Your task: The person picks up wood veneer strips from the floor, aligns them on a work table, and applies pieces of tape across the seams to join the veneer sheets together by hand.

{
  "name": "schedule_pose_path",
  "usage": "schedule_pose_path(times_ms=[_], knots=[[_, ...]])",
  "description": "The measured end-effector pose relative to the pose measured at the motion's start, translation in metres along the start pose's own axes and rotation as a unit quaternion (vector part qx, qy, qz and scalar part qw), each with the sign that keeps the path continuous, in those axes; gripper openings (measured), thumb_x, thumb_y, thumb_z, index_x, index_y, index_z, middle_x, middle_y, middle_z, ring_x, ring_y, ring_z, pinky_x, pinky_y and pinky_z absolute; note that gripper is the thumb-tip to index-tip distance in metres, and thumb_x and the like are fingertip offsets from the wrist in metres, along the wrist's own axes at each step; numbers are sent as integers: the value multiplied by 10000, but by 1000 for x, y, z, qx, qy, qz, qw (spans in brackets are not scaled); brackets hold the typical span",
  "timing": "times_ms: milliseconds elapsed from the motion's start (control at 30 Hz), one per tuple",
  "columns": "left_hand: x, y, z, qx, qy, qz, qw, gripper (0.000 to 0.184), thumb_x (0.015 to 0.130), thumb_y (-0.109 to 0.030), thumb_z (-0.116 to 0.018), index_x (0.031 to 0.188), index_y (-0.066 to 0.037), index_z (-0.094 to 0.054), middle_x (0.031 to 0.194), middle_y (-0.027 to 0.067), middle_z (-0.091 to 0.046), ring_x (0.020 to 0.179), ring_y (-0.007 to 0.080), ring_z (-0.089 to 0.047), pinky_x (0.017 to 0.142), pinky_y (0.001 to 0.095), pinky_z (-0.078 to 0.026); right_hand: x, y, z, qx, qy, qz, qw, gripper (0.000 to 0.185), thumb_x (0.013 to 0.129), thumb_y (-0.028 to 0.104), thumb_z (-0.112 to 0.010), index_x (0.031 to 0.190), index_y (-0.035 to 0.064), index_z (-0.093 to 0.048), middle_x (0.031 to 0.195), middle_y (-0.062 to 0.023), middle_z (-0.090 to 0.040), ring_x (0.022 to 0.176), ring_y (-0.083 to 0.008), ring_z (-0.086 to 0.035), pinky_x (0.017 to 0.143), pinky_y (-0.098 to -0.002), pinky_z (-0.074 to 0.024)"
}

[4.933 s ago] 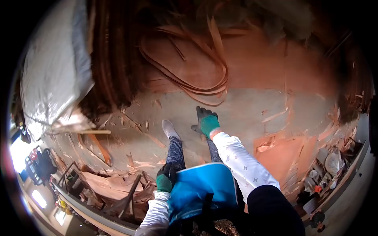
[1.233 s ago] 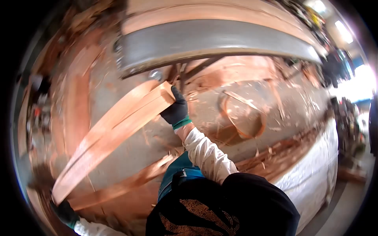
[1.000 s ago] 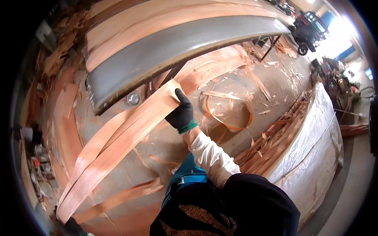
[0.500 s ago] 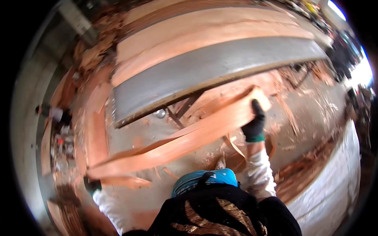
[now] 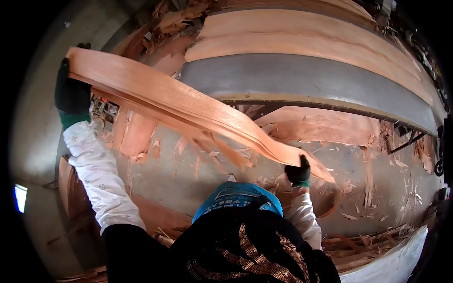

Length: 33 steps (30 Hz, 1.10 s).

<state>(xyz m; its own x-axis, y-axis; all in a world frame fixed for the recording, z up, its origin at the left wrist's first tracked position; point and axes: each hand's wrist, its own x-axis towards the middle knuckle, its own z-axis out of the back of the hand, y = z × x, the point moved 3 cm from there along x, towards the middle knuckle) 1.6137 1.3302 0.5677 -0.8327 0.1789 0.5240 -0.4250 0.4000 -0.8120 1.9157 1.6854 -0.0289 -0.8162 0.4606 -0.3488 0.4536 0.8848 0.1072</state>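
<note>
A long, thin strip of reddish wood veneer (image 5: 174, 92), in several layers, hangs across in front of me, folded or bent along its length. My left hand (image 5: 73, 94), in a black glove with a green cuff, grips its raised left end. Lower down at the right, my right hand (image 5: 297, 171), gloved the same way, is closed on the strip near its other end. Loose tails of veneer dangle under the middle. Beyond the strip stands a grey-topped table (image 5: 292, 78) with wide veneer sheets (image 5: 302, 35) lying on its far part.
Veneer scraps (image 5: 349, 186) litter the concrete floor beneath the table and around my feet. Torn veneer (image 5: 181, 21) is heaped beyond the table's left end. A pile of strips (image 5: 373, 250) beside a white sheet (image 5: 391, 262) lies at the lower right.
My left hand has risen with its end of the veneer, while the right end has dropped lower. The strip now slopes down to the right. My view has turned.
</note>
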Motion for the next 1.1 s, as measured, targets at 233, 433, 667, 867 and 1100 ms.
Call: schedule_pose_path(times_ms=[233, 433, 667, 867, 1100], knots=[[35, -70, -29, 169, 17, -85, 982, 482, 992, -303, -459, 1366, 0, -439, 1359, 158, -512, 1279, 240, -458, 1111, 372, -312, -11, -80, -18, 71, -10, -111, 991, 363, 905, 328, -580, 1165, 76, -599, 1163, -78, -654, 1102, -234, -603, 969, -381, -464], [46, -115, -121, 148, 181, -134, 963, 490, 901, -437, -575, 1136, -8, -611, 1165, 163, -627, 1069, 299, -602, 989, 436, -429, -42, -130, -34, 114, 2, -155, 981, 391, 882, 375, -643, 1196, 147, -590, 1184, -21, -641, 1118, -193, -585, 902, -376, -502], [27, -153, -107, 86, 219, -107, 966, 436, 826, -376, -665, 1074, -19, -651, 1130, 159, -649, 1007, 321, -630, 936, 425, -471, -126, -208, -37, 48, 21, -262, 964, 797, 817, 679, -564, 1342, 87, -465, 1286, -163, -552, 1231, -320, -496, 971, -426, -433], [-42, -158, -14, 228, 248, -166, 927, 368, 856, -259, -649, 1130, -15, -641, 1226, 164, -616, 1128, 300, -576, 990, 428, -427, -91, -285, -62, 164, 74, -172, 969, 833, 765, 698, -604, 1311, 84, -468, 1333, -147, -517, 1238, -310, -492, 1012, -459, -424], [-1, -274, 154, 157, 305, -163, 925, 482, 905, -337, -569, 1189, 52, -574, 1248, 180, -591, 1179, 310, -537, 1052, 420, -374, -50, -324, -61, 233, 118, -62, 963, 696, 822, 640, -588, 1271, 112, -522, 1387, -100, -497, 1241, -291, -490, 1013, -455, -422]])
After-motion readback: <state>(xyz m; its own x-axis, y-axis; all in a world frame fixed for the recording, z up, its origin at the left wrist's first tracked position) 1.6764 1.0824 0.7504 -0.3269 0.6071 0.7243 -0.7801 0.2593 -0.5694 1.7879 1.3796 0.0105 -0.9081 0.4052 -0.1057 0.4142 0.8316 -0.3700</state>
